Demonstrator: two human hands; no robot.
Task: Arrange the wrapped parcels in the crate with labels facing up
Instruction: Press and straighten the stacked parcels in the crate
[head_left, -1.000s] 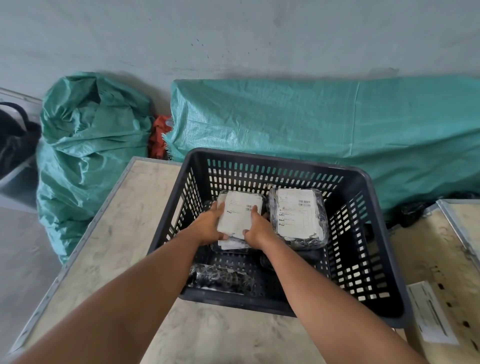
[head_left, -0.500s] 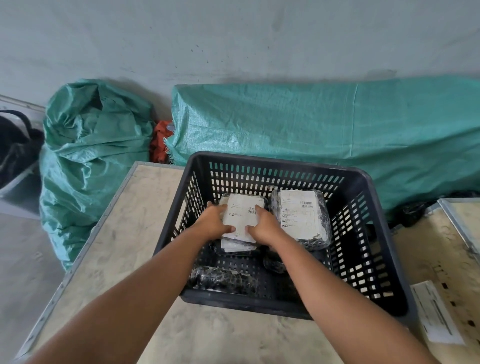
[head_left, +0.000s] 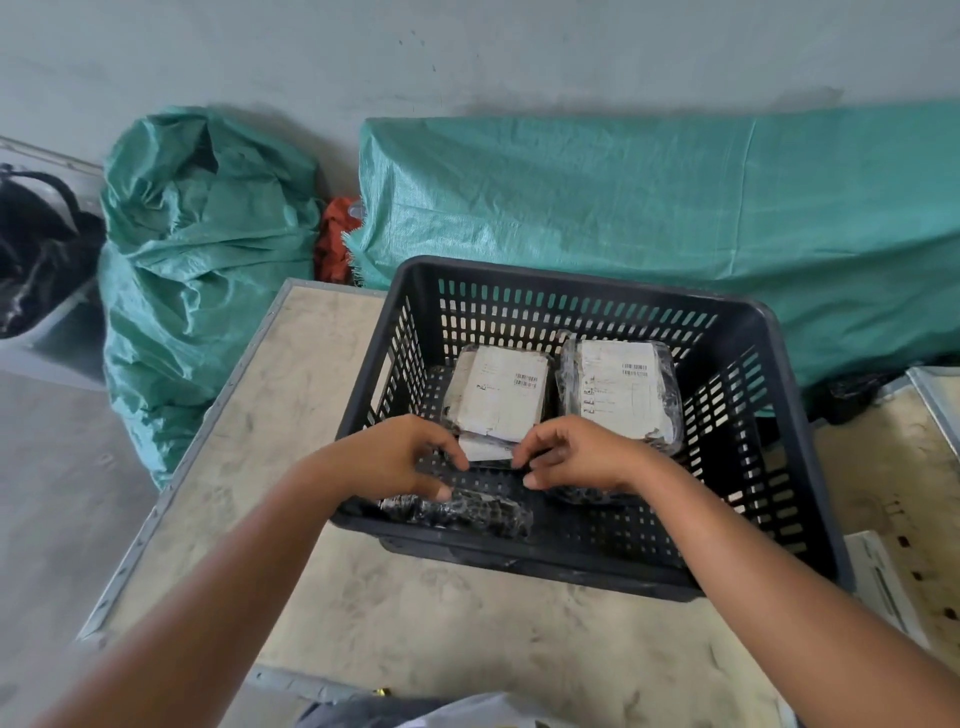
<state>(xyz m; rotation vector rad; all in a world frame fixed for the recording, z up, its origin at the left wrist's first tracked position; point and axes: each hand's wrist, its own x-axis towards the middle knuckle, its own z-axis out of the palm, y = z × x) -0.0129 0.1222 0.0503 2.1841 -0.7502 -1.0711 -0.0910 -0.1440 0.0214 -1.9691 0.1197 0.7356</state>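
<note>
A black slotted crate (head_left: 789, 441) stands on a pale table. Two wrapped parcels lie at its back with white labels up: the left parcel (head_left: 501, 392) rests on another labelled one, and the right parcel (head_left: 618, 387) lies beside it. A dark wrapped parcel (head_left: 467, 509) with no label showing lies at the crate's front left. My left hand (head_left: 400, 457) and my right hand (head_left: 576, 457) hover inside the crate just in front of the left stack. Their fingers are curled and apart, and they hold nothing.
Green woven sacks (head_left: 197, 270) and a long green covered bundle (head_left: 649, 208) stand behind the table (head_left: 291, 405). A second table (head_left: 893, 467) with a white paper (head_left: 878, 577) is at the right. A dark bag (head_left: 36, 249) is at far left.
Both hands have let go of the left labelled parcel and drawn back toward me. The parcel now lies flat on the stack, label up.
</note>
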